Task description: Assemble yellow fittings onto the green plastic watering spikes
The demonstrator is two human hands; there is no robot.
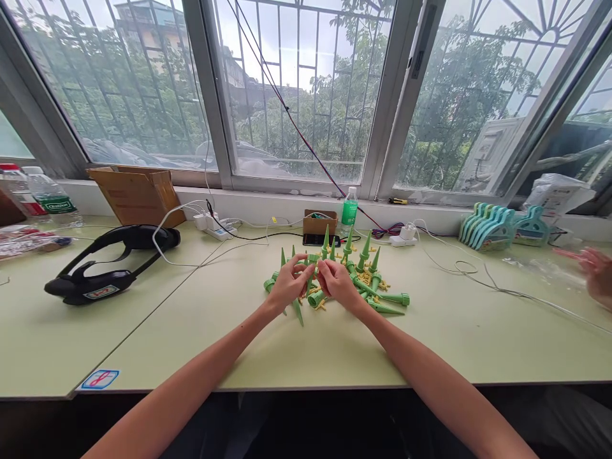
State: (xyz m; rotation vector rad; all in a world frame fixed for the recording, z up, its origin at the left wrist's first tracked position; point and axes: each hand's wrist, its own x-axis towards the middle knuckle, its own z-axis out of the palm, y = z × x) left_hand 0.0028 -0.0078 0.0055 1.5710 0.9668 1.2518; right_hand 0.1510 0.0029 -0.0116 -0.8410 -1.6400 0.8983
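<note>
Over the near side of a pile, my left hand (289,280) is closed on a green plastic watering spike (313,258), its wide ribbed end upward. My right hand (338,280) meets it from the other side, fingertips pinched together close to the spike; whatever they hold is too small or hidden to make out. Around both hands are several more green spikes, some upright such as a pointed spike (364,252), others lying flat such as a spike (386,308) at the right. Small yellow plastic pieces (367,279) are scattered among them.
A black headset (112,280) lies at the left, near a cardboard box (136,194). Behind the pile stand a small open box (319,223) and a green-labelled bottle (349,207). White cables (478,271) cross the table toward turquoise hangers (488,228). Another person's hand (595,274) shows at far right.
</note>
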